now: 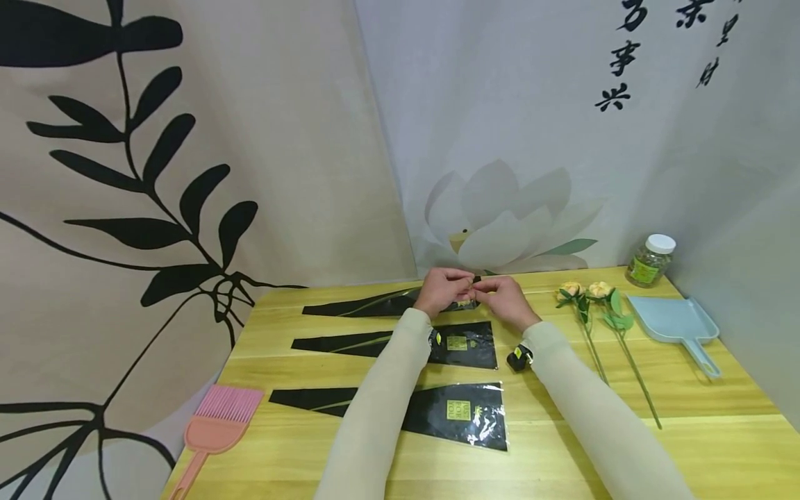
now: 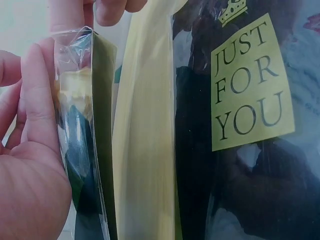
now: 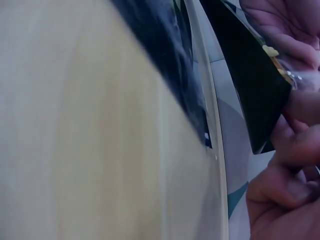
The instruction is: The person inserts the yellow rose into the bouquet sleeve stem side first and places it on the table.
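Far sleeve: a black, clear-fronted flower sleeve [image 1: 369, 303] along the back of the bench [image 1: 537, 444], partly hidden by the hands; a yellowish bloom [image 2: 75, 87] shows through its film.
Its long axis: left to right, nearly parallel to the back edge.
Its pointing: narrow tip to the left, wide mouth to the right; the left wrist view catches the mouth end almost edge-on.
Left grip: the left hand [image 1: 445, 290] has fingers and thumb drawn together, pinching the mouth end.
Right grip: the right hand [image 1: 505, 300] has fingertips nearly closed, pinching the same end just beside the left.
Back edge: just behind the far sleeve, with the wall cloth [image 1: 312, 173] near it, so room on that side is tight.
Front side: a narrow strip of bare wood, then the middle sleeve [image 1: 465, 354]; a wider strip, then the near sleeve [image 1: 431, 410]. Both also taper to the left, and the left forearm crosses them.
Right side: bare wood between the right hand and the left rose [image 1: 583, 309]; the right rose [image 1: 619, 321], dustpan [image 1: 673, 318] and jar [image 1: 651, 264] stand or lie farther out.
Left edge: brush [image 1: 215, 430] near it, well apart from both hands.
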`<act>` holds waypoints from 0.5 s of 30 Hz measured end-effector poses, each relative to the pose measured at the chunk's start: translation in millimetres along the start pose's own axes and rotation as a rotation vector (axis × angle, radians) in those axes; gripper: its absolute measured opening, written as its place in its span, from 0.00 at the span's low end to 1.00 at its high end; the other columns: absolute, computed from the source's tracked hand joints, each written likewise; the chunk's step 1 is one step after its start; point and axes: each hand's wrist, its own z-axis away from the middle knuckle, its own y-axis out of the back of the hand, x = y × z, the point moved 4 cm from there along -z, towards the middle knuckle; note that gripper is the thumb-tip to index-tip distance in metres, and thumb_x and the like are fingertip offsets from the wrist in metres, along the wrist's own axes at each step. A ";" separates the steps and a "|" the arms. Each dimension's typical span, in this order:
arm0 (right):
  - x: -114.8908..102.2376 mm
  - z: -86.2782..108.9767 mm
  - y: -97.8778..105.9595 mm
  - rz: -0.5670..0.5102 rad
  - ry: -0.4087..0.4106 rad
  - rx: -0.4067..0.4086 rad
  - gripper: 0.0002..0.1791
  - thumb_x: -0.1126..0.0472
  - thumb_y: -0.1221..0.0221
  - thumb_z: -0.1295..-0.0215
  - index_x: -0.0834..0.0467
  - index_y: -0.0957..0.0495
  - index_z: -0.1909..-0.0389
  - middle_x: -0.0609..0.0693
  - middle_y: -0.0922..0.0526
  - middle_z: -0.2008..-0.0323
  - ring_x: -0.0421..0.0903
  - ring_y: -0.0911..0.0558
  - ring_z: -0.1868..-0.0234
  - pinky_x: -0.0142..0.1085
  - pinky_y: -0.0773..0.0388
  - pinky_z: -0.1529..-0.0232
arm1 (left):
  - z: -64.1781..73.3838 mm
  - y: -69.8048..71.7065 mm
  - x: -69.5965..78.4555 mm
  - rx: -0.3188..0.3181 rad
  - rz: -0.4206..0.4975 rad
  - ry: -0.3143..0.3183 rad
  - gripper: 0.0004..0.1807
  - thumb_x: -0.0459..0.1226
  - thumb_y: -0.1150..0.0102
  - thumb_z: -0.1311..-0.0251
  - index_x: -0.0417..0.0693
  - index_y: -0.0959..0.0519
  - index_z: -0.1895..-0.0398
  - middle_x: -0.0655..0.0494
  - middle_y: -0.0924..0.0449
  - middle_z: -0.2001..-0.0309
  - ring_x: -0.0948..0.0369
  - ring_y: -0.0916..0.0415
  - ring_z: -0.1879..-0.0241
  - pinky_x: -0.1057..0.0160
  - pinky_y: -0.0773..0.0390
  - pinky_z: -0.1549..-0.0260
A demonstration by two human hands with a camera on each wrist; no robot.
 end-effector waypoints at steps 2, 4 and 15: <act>-1.9 -0.5 -1.3 0.021 0.014 -0.006 0.19 0.50 0.34 0.25 0.57 0.11 0.43 0.57 0.12 0.41 0.53 0.14 0.43 0.43 0.14 0.49 | -0.6 0.1 -0.8 0.001 0.009 0.013 0.12 0.35 0.34 0.28 0.40 0.11 0.47 0.46 0.08 0.59 0.63 0.10 0.68 0.56 0.09 0.55; -3.7 -0.7 -2.7 0.026 0.016 -0.018 0.18 0.51 0.34 0.25 0.57 0.12 0.43 0.58 0.12 0.41 0.58 0.15 0.40 0.50 0.14 0.45 | -1.1 0.2 -1.5 0.002 0.014 0.025 0.11 0.34 0.34 0.28 0.41 0.10 0.48 0.46 0.08 0.60 0.64 0.10 0.69 0.57 0.09 0.56; -9.3 -2.3 -7.9 0.036 0.050 -0.137 0.18 0.65 0.42 0.21 0.61 0.16 0.36 0.60 0.15 0.38 0.58 0.16 0.37 0.54 0.17 0.37 | -1.8 0.4 -2.6 0.016 0.026 0.025 0.08 0.34 0.34 0.29 0.45 0.08 0.54 0.48 0.08 0.63 0.63 0.11 0.71 0.64 0.09 0.63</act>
